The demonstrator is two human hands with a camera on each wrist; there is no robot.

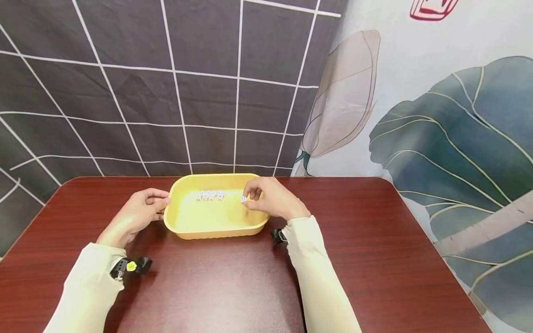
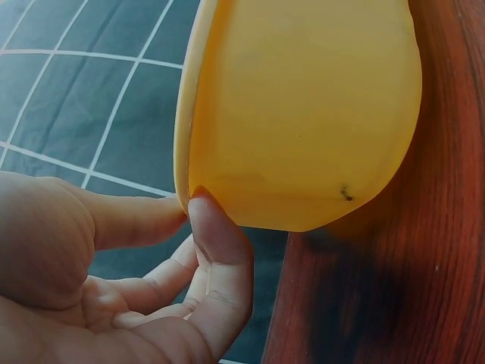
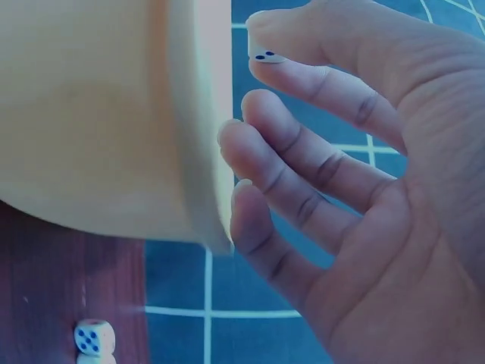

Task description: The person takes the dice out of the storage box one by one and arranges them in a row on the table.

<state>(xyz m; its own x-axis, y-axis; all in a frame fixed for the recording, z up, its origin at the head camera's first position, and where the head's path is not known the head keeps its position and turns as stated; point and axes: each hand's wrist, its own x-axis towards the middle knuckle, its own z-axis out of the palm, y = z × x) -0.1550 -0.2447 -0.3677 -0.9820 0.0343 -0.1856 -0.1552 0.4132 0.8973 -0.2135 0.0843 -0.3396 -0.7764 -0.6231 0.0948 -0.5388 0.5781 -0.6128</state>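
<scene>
A yellow plastic tray [image 1: 210,218] stands on the table, with a cluster of small white dice [image 1: 210,195] on the left part of its floor. My left hand [image 1: 139,212] pinches the tray's left rim between thumb and forefinger, as the left wrist view shows at the tray's yellow wall [image 2: 303,114]. Over the right side of the tray, my right hand [image 1: 272,199] holds a white die [image 1: 243,200] between thumb and forefinger. In the right wrist view, dark pips show on the held die [image 3: 265,54], while the other fingers are spread loosely beside the rim.
Another die [image 3: 94,338] rests on the table outside the tray, atop or against one more white die partly cut off. The reddish-brown table [image 1: 200,286] extends in front and to both sides. A dark gridded cloth [image 1: 204,101] hangs behind it.
</scene>
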